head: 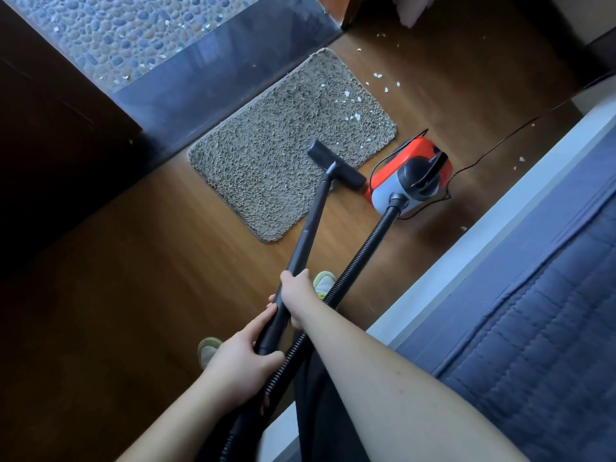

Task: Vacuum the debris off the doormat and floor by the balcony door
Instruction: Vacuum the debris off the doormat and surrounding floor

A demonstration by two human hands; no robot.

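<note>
A shaggy grey-beige doormat (283, 141) lies on the wooden floor beside the dark door threshold. The black floor nozzle (336, 165) of the vacuum wand (310, 228) sits on the mat's near right part. My right hand (295, 295) grips the wand higher up. Lower down, my left hand (240, 365) holds the wand's end where the ribbed hose (363, 248) joins. White debris flecks (353, 116) lie on the mat's far right part and on the floor (381, 81) beyond it.
The red and grey canister vacuum (410, 176) stands right of the mat, its black cord (500, 141) running right. A bed with a blue quilt (533, 311) fills the right side. A pebbled balcony floor (110, 38) with flecks lies past the threshold (206, 95). My feet (325, 283) stand near the hose.
</note>
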